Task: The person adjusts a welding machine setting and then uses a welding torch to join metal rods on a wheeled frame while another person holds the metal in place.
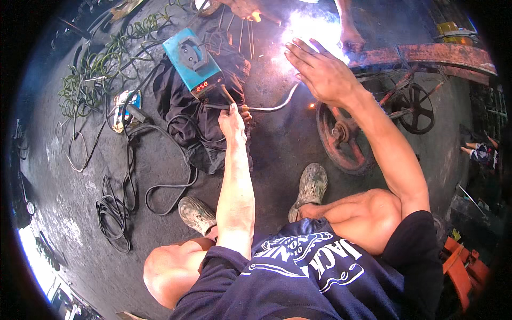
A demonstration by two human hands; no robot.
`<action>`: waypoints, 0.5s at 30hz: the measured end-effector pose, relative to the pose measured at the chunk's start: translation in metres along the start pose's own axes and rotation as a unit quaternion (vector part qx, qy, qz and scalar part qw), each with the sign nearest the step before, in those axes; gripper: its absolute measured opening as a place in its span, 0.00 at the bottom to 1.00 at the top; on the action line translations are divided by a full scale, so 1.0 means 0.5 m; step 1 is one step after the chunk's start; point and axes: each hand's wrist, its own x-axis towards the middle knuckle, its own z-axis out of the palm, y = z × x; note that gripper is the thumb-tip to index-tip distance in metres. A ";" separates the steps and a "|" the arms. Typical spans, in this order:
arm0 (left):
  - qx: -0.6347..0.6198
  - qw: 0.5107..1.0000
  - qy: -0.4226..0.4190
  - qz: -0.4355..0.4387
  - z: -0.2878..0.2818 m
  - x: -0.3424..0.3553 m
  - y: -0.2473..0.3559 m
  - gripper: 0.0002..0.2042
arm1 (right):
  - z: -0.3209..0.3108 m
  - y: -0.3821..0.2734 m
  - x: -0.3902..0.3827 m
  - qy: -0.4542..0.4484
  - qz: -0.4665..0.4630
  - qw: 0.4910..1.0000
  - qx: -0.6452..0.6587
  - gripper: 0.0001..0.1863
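My left hand [233,124] is closed around a welding cable [269,109] just below the front of a turquoise welding machine [191,61]. A short brown rod [228,95] slants from the machine's front down to my thumb. The machine has a dark handle on top and a lit red display. My right hand [326,76] is raised flat, fingers stretched, holding nothing. Beyond it glares a white-blue welding arc [314,31] that washes out whatever is being joined. Another person's hand [352,40] is right of the arc, and another hand [246,10] is left of it.
Dark cloth [197,133] lies under the machine. Green coiled cable [80,93] and looped black cable [113,216] spread over the floor at left. A rusty red frame [426,55] with a red wheel [341,133] and a dark wheel [416,108] stands at right. Sparks fly near the wheel.
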 end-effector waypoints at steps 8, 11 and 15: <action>-0.031 0.999 -0.017 0.014 -0.004 0.010 -0.013 0.11 | -0.012 -0.001 0.003 0.016 -0.004 1.000 0.008 0.25; -0.017 1.000 -0.012 0.009 -0.004 0.015 -0.017 0.11 | -0.012 0.003 -0.001 0.009 -0.004 1.000 -0.008 0.25; -0.038 0.999 -0.029 0.017 -0.012 0.022 -0.020 0.12 | -0.004 0.003 0.001 0.020 0.003 0.999 0.038 0.26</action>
